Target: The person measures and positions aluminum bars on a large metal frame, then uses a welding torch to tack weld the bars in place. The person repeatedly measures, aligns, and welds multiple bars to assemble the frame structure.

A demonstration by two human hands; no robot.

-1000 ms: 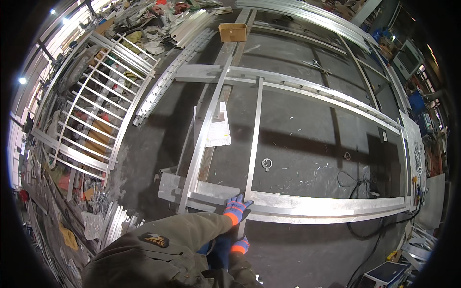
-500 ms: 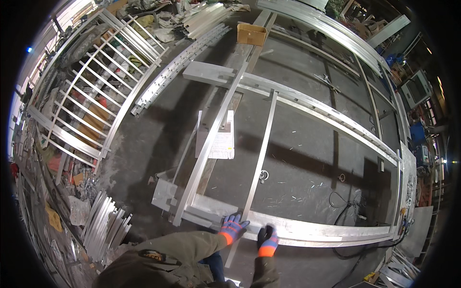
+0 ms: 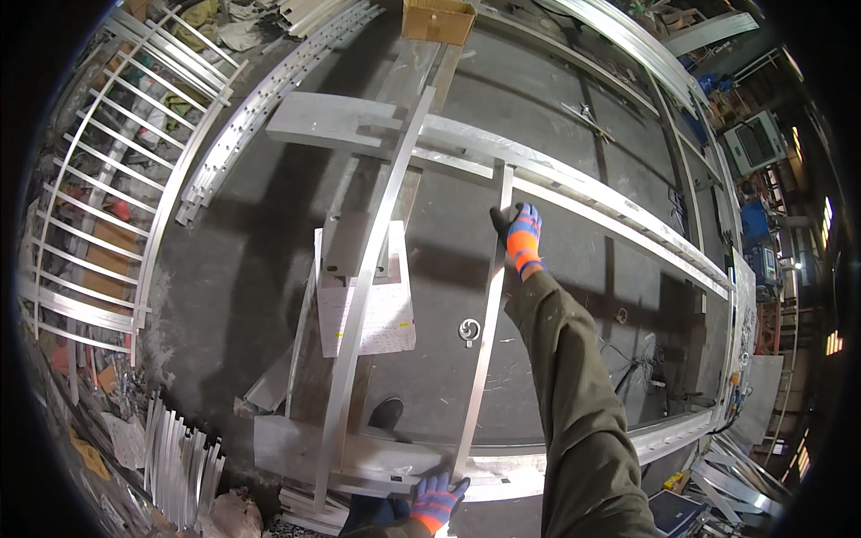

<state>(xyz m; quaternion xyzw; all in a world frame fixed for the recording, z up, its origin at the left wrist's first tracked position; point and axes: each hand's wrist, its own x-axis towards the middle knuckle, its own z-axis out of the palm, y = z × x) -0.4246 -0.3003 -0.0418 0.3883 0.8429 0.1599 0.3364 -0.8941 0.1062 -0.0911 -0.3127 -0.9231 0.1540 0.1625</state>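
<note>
A slim silver metal bar [image 3: 490, 316] lies across a frame of long metal profiles. My right hand [image 3: 522, 235], in a blue, orange and black glove, is closed round the bar close to its far end, just short of the far rail [image 3: 574, 186]. My left hand [image 3: 436, 498], gloved likewise, is at the near rail [image 3: 507, 477], with the bar's near end between its thumb and fingers. To the left, a wider metal bar [image 3: 372, 260] slants across both rails. Under it sits a sheet of paper with writing [image 3: 386, 323].
A cardboard box [image 3: 438, 21] stands at the far end. Curved barred metal railing [image 3: 134, 143] and perforated profiles [image 3: 269, 112] lie left. Cut metal strips [image 3: 179, 466] are stacked at lower left. A small ring-shaped scroll piece [image 3: 469, 331] and cables [image 3: 632, 359] are inside the frame.
My right hand has left the near rail and reached forward to the far part of the slim bar. My left hand stays by the near end. The view has shifted forward and to the right.
</note>
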